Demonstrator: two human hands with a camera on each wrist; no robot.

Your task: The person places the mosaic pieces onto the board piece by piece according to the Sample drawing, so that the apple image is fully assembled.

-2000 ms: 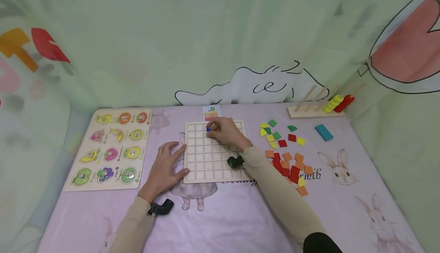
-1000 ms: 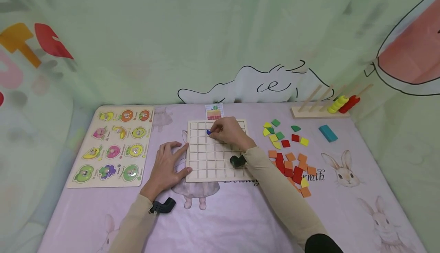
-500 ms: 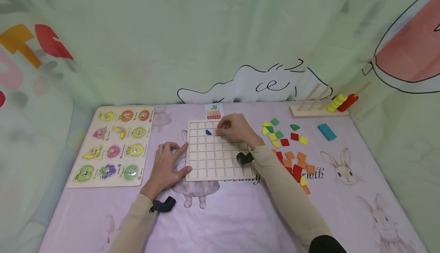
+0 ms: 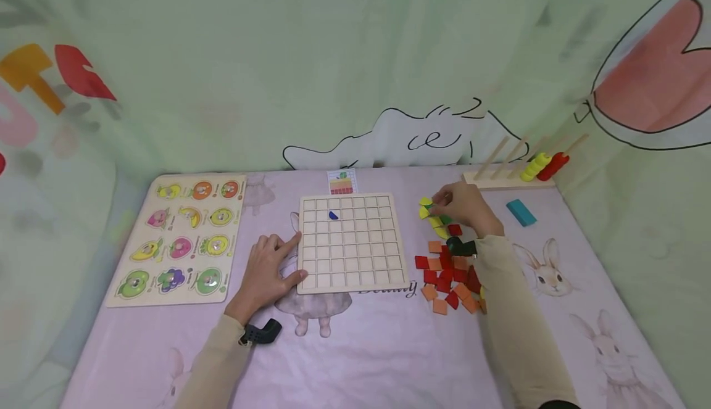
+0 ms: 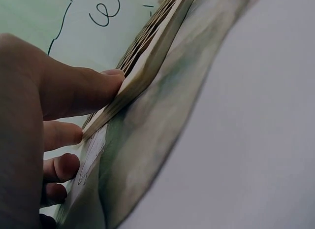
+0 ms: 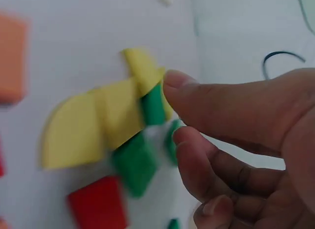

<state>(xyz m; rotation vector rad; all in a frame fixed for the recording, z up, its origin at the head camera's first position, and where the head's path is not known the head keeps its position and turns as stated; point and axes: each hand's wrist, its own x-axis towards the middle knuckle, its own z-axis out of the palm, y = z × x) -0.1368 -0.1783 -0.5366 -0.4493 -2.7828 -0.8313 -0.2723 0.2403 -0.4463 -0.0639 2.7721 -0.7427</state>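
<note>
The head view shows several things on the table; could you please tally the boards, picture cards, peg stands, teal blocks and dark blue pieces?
Boards: 2, the grid board and the fruit puzzle board
Picture card: 1
Peg stand: 1
Teal block: 1
Dark blue piece: 1
Total: 6

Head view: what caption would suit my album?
A lone blue piece on a gridded wooden board, left grip at its edge, right grip by yellow pieces.
</note>
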